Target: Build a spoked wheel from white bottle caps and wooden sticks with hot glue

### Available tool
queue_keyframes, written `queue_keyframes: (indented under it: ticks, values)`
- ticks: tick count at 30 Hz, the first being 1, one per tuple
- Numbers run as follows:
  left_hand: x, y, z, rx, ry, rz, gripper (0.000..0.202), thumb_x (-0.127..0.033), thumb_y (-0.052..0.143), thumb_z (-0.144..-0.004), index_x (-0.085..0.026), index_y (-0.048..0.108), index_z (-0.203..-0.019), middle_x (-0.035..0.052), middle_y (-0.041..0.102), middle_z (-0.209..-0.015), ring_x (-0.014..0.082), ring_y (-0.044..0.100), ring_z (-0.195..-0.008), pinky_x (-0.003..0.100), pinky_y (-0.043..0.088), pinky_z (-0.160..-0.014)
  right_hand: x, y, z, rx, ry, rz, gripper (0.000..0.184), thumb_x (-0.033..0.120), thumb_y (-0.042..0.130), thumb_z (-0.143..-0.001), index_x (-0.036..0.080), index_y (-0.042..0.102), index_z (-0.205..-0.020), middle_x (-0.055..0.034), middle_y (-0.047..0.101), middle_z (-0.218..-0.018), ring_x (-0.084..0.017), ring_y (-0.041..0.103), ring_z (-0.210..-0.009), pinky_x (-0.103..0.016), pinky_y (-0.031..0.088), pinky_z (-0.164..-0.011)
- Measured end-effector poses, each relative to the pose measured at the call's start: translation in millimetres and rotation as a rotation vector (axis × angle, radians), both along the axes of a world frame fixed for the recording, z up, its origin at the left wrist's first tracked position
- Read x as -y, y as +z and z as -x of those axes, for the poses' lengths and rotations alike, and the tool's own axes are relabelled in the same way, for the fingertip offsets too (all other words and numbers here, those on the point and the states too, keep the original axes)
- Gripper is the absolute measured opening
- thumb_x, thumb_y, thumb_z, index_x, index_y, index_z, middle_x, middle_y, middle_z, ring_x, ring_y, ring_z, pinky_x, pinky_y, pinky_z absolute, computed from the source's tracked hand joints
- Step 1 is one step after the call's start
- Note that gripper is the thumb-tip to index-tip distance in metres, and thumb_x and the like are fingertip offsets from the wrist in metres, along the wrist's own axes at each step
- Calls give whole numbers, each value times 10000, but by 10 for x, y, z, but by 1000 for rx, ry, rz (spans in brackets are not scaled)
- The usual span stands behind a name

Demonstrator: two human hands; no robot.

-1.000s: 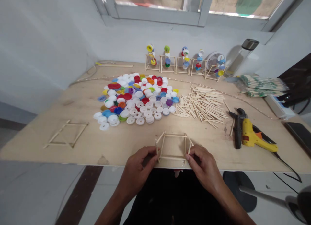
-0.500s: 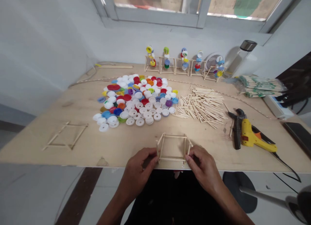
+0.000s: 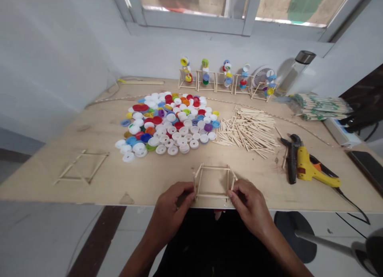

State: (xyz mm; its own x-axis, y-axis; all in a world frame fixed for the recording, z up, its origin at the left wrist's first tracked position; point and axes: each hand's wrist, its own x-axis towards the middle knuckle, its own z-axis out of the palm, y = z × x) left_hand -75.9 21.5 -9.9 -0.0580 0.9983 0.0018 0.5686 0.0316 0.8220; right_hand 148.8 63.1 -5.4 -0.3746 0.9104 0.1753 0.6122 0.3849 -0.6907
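At the table's front edge stands a small frame of wooden sticks (image 3: 213, 195), with uprights at its left and right ends. My left hand (image 3: 175, 203) pinches its left end between thumb and fingers. On the opposite end, my right hand (image 3: 247, 199) grips the right side the same way. Beyond the frame spreads a heap of coloured bottle caps (image 3: 172, 125), many of them white with holes. A pile of short wooden sticks (image 3: 249, 129) lies to the right of the caps. Another stick frame (image 3: 82, 169) rests flat on the left.
A yellow glue gun (image 3: 314, 169) with a cord and black pliers (image 3: 291, 159) lie at the right, near a phone (image 3: 366, 165). Several finished stick-and-cap pieces (image 3: 227, 79) line the back, beside a small fan (image 3: 261, 75), a bottle (image 3: 295, 73) and bagged sticks (image 3: 321, 105).
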Motion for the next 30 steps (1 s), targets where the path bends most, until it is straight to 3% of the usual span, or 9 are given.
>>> queue_keyframes:
  ticks: [30]
  values:
    - [9,-17,-19,27,22,-16,176,-332,542,-824,-213,644,-905,23,708,-864,171,667,-808,301,530,-765,32,-21,-10,-40,5,54,173,255,489,-901,204,492,-736,-11,554,-709,-165,516,-690,-271,389,-651]
